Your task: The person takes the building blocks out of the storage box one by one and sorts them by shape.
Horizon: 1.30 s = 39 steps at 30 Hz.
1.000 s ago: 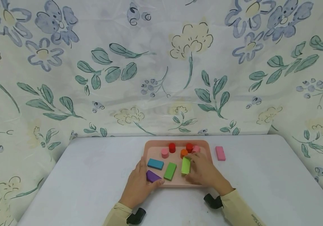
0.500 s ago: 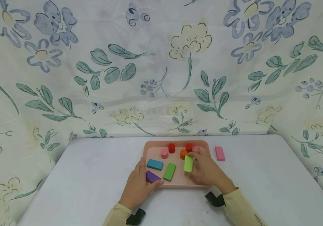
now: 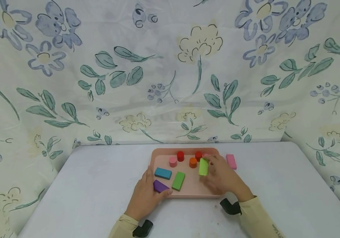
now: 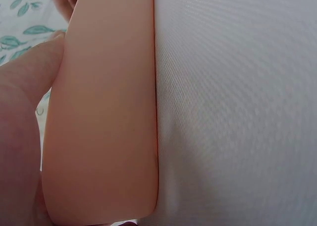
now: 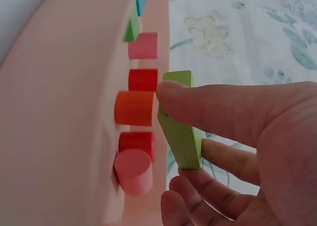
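Observation:
My left hand (image 3: 145, 195) holds the near left corner of a shallow pink tray (image 3: 187, 195), thumb at the front rim and fingers along the left side. In the left wrist view the thumb (image 4: 37, 67) touches the top of the tray wall (image 4: 104, 107). My right hand (image 3: 224, 177) pinches a lime-green rectangular block (image 3: 203, 167) over the tray's right part; the right wrist view shows the block (image 5: 181, 132) between thumb and fingers. Nearest to it are an orange cylinder (image 3: 192, 162), a red cylinder (image 3: 198, 155) and a partly hidden pink cylinder (image 5: 134, 171).
Also in the tray are a blue block (image 3: 163, 173), a green block (image 3: 178, 181), a purple block (image 3: 159, 186) partly behind the left hand, a pink cylinder (image 3: 173, 161) and a red cylinder (image 3: 180, 156). A pink block (image 3: 231, 161) lies on the white table (image 3: 265, 178), right of the tray.
My right hand has moved right and slightly farther away, carrying the lime-green block along. The left hand and the tray have stayed in place.

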{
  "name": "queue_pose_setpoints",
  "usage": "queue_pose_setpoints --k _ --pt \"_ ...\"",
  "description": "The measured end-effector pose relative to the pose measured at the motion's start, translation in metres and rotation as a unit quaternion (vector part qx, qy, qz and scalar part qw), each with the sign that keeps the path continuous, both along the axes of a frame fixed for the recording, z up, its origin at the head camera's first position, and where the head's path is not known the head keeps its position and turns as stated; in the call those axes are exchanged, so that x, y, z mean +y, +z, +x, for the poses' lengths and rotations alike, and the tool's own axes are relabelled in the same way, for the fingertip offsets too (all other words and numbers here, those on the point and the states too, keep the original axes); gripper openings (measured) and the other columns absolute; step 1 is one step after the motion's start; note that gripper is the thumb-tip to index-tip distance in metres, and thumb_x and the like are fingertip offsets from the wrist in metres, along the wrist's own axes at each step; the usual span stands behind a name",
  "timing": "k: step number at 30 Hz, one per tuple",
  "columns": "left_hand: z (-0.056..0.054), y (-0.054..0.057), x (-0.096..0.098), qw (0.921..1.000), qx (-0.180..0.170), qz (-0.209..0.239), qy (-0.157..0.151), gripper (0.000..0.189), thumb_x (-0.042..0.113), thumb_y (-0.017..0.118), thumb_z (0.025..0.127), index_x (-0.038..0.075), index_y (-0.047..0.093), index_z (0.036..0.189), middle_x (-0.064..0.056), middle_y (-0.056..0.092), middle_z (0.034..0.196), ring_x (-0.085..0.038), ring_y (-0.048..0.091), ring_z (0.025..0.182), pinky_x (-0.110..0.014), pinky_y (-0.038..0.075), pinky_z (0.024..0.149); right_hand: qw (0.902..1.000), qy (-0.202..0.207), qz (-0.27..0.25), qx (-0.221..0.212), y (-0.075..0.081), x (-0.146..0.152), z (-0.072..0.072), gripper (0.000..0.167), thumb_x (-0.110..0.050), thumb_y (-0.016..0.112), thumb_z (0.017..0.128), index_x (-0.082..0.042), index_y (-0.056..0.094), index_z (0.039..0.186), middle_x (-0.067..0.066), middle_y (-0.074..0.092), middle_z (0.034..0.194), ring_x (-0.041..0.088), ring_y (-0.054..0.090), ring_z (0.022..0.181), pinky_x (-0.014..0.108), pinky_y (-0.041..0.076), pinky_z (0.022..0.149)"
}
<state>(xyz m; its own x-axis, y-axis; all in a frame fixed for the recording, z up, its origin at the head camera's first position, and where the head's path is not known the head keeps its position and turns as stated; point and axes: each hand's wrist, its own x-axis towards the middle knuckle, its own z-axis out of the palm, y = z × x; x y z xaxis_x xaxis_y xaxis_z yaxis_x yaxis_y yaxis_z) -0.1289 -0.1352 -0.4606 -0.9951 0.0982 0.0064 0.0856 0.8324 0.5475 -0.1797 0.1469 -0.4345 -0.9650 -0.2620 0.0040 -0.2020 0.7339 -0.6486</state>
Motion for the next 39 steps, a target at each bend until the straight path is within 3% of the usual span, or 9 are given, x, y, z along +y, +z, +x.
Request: queue_pose_setpoints --k 4,9,13,23,39 --pt "-0.001 -0.002 0.0 1.0 0.004 0.001 -0.003 0.115 0.064 0.07 0.084 -0.009 0.018 0.156 -0.028 0.03 0.156 -0.045 0.042 0.134 -0.06 0.034 0.111 0.9999 0.006 -0.007 0.005 0.002 0.009 -0.001 0.069 -0.021 0.083 0.084 -0.013 0.052 0.145 0.012 0.049 0.142 0.03 0.053 0.12 0.049 0.056 0.091" --pt "-0.003 -0.005 0.0 1.0 0.001 0.006 -0.004 0.115 0.064 0.07 0.084 -0.009 0.018 0.156 -0.028 0.029 0.158 -0.046 0.04 0.136 -0.06 0.033 0.112 0.9994 0.013 -0.029 0.013 0.004 0.019 -0.004 0.066 -0.018 0.081 0.086 -0.02 0.051 0.145 0.011 0.054 0.127 0.029 0.054 0.112 0.049 0.056 0.089" --pt "-0.004 -0.005 0.0 1.0 0.002 0.003 -0.003 0.115 0.064 0.07 0.084 -0.009 0.018 0.156 -0.028 0.029 0.158 -0.045 0.04 0.136 -0.06 0.033 0.112 0.9992 0.012 -0.037 0.007 0.008 0.023 -0.005 0.067 -0.013 0.079 0.087 -0.023 0.05 0.147 0.013 0.053 0.128 0.032 0.053 0.11 0.052 0.054 0.089" --pt "-0.002 0.0 0.0 1.0 0.0 0.002 -0.005 0.116 0.064 0.071 0.084 -0.01 0.018 0.155 -0.03 0.03 0.156 -0.046 0.041 0.135 -0.06 0.035 0.111 0.9993 -0.015 -0.014 0.033 0.011 0.036 -0.007 0.067 -0.02 0.082 0.084 -0.006 0.054 0.144 0.016 0.055 0.13 0.034 0.053 0.111 0.047 0.056 0.087" --pt "-0.002 -0.002 -0.001 1.0 -0.001 0.007 -0.004 0.116 0.065 0.07 0.084 -0.01 0.017 0.156 -0.03 0.029 0.157 -0.047 0.039 0.137 -0.06 0.034 0.111 0.9987 -0.032 0.006 0.04 0.013 0.066 -0.014 0.063 -0.017 0.081 0.085 -0.002 0.054 0.14 0.023 0.051 0.139 0.039 0.055 0.114 0.05 0.056 0.089"
